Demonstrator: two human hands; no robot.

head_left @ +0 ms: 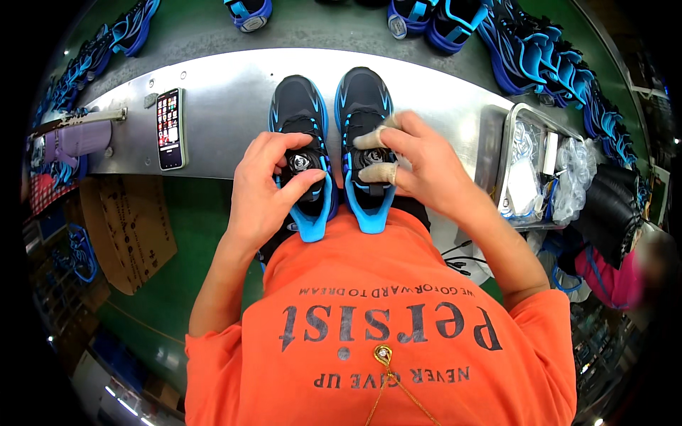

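Observation:
Two black sneakers with blue trim stand side by side on the metal table, toes pointing away from me. My left hand [266,174] curls over the left sneaker [297,99], its thumb and fingers on either side of the round lacing dial [302,162] on the tongue. Over the right sneaker [361,96], my right hand [415,156] pinches around the matching dial [370,157]. Pale finger cots cover some of its fingertips. Both light-blue heel collars face my body.
A phone [170,129] with a lit screen lies at the left on the metal table [227,85]. To the right sits a clear bin [522,177] of small plastic-wrapped parts. Rows of similar shoes [529,53] line the green conveyor beyond. A cardboard box [131,231] stands below left.

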